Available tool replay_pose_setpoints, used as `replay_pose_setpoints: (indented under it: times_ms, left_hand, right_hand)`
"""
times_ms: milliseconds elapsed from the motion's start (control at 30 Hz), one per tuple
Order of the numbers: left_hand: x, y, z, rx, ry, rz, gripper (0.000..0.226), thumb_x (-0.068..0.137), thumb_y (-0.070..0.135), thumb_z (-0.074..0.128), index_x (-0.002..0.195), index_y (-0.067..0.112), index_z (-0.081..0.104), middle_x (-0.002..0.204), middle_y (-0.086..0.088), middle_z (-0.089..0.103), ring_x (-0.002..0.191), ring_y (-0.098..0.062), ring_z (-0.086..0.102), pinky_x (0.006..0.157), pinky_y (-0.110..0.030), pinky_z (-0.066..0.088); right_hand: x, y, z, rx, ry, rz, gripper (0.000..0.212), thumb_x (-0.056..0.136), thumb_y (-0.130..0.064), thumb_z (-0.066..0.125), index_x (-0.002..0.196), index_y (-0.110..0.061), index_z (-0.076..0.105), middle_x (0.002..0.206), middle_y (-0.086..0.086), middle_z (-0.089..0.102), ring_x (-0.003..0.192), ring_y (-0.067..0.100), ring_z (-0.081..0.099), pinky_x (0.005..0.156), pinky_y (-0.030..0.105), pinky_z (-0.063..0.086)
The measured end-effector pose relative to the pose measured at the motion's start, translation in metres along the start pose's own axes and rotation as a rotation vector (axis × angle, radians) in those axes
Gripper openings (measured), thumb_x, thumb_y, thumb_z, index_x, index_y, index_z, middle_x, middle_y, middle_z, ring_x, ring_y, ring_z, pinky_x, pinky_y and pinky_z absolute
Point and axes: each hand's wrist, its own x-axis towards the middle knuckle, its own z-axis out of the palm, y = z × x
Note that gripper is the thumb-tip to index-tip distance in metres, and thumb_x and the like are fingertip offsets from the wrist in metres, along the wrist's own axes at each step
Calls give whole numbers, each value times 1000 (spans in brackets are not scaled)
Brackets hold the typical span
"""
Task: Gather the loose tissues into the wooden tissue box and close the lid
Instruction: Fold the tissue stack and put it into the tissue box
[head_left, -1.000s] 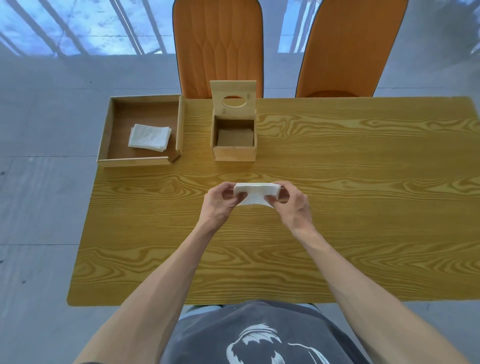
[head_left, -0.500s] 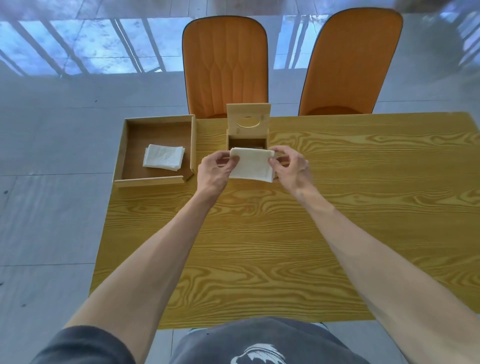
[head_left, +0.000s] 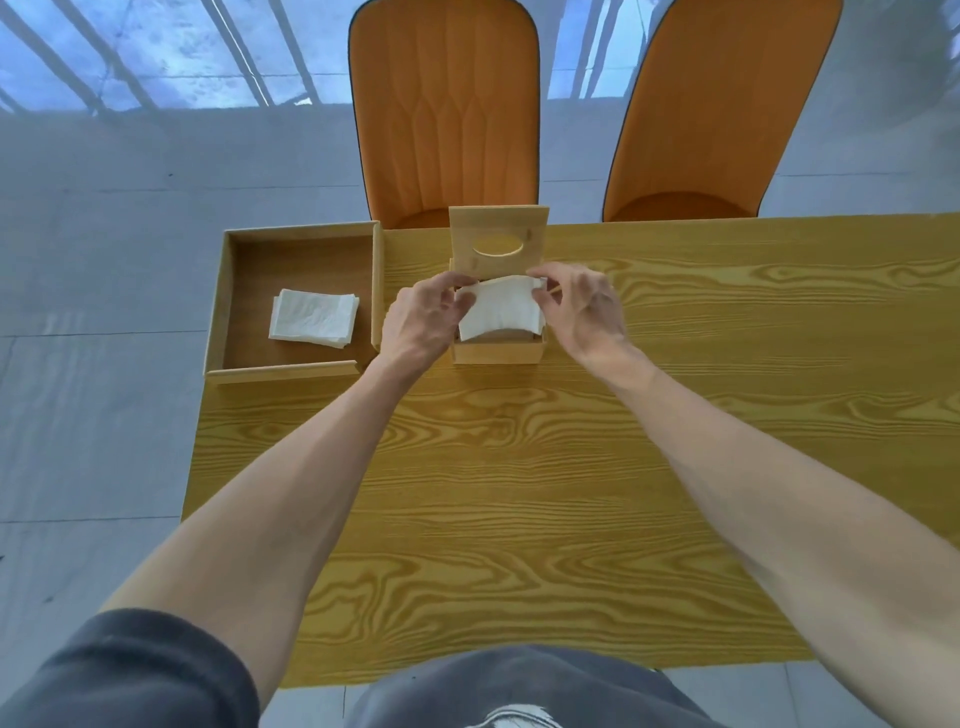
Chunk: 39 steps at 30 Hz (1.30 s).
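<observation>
A small wooden tissue box (head_left: 497, 354) stands near the table's far edge, its lid (head_left: 498, 240) with an oval slot tipped up and open behind it. A folded white tissue stack (head_left: 500, 312) hangs right over the box's opening, sagging into it. My left hand (head_left: 422, 322) pinches the stack's left end and my right hand (head_left: 581, 306) pinches its right end. The box's inside is hidden by the tissues. A second stack of white tissues (head_left: 314, 318) lies in a shallow wooden tray (head_left: 223, 306) to the left.
The yellow wood-grain table (head_left: 519, 493) stretches toward me. Two orange chairs (head_left: 444, 111) (head_left: 722, 109) stand pushed in at the far side. The tray overhangs the table's left edge above a grey tiled floor (head_left: 93, 415).
Both hands carried the tissue stack away from me, from mid-table to right over the open box, and it now droops into the opening.
</observation>
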Motion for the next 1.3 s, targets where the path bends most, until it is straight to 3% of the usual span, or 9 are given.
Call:
replay_pose_setpoints:
  times_ms: [233,433,600,700,867,933,1033,1133,1300]
  left_hand:
    - [14,-7,1,138,1,16,26,97,34,58,118,28,73,111,-3,75,100,-21,69,82,-37,55]
    - [23,-12,9,415,-55,149,28,101,28,54,122,22,72,117,-10,73,108,-33,64,85,-41,49]
    - [31,-15,16,589,21,257,27,101,28,54,122,23,70,102,-8,76,102,-27,59,91,-39,34]
    - [34,-15,20,650,28,273,23,99,26,57,114,23,73,92,-8,75,98,-26,58,92,-38,32]
    - [37,-21,27,690,72,306,18,95,23,63,96,21,80,94,-4,77,98,-25,56,90,-38,32]
    - [35,-24,30,655,112,327,15,92,22,66,93,19,81,101,-3,76,99,-27,57,86,-39,36]
    - [30,-25,36,543,212,265,17,84,19,75,101,17,76,110,-7,66,103,-28,59,81,-39,46]
    - [28,-24,40,339,252,48,37,82,26,79,113,19,60,112,-3,62,100,-21,61,74,-34,52]
    - [28,-28,36,-172,113,-312,45,89,47,68,124,22,55,102,7,62,92,-13,62,81,-34,56]
  right_hand:
    - [5,5,10,-60,-22,-1,28,100,-35,50,119,-25,68,107,3,72,98,19,66,85,27,49]
    - [8,2,11,-241,-97,-54,25,102,-32,50,116,-27,70,112,1,72,115,22,57,86,34,49]
    - [18,5,25,-381,-166,-67,25,102,-16,43,112,-24,65,108,1,68,108,21,55,76,25,44]
    - [23,6,31,-350,-170,-87,24,100,-15,42,100,-11,66,97,10,66,93,27,59,74,36,51]
    - [26,12,41,-408,-137,-144,31,99,-17,38,93,-11,68,95,7,61,84,19,46,65,23,30]
    - [25,16,44,-393,-117,-138,24,97,-17,44,91,-12,67,97,8,64,89,25,55,69,32,39]
    - [20,18,46,-301,-26,-102,14,91,-9,56,91,-16,68,99,4,65,92,23,53,70,27,39]
    - [10,14,43,-209,50,-75,25,82,-5,71,104,-17,72,112,6,63,103,25,57,74,29,49]
    - [-1,14,42,67,94,154,41,89,-30,69,122,-15,50,119,7,54,101,15,57,73,20,41]
